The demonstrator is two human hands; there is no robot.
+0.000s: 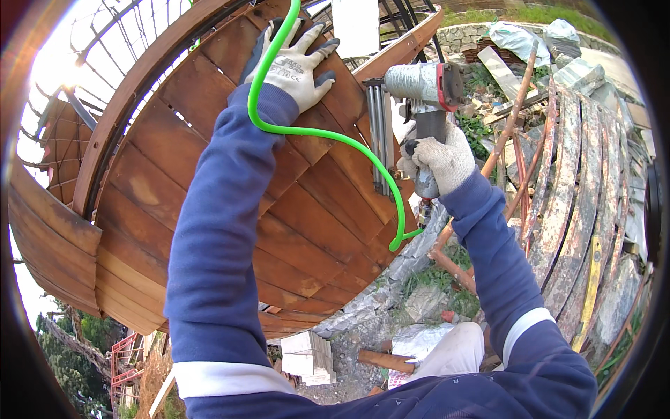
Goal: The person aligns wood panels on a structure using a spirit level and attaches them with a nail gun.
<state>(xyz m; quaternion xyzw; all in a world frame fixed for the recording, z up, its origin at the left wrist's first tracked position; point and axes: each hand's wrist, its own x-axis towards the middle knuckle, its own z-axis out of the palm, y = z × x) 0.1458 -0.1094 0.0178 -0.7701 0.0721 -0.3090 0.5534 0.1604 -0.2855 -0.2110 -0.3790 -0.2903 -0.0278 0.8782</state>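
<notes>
My left hand, in a pale work glove, lies flat with its fingers spread on reddish-brown wooden boards. The boards overlap across a large, curved, tilted surface. In my gloved right hand is the handle of a pneumatic nail gun, its grey body scuffed and its end cap dark with red. The gun's magazine side faces the boards' right edge; whether its nose touches wood cannot be told. A bright green air hose drops past my left wrist, loops over the boards and reaches the fitting below the grip.
A curved wooden beam rims the boards, with metal mesh beyond. On the right stand weathered curved slats, a yellow spirit level and a slanting pole amid rubble. Below are stacked pale slabs and a wood offcut.
</notes>
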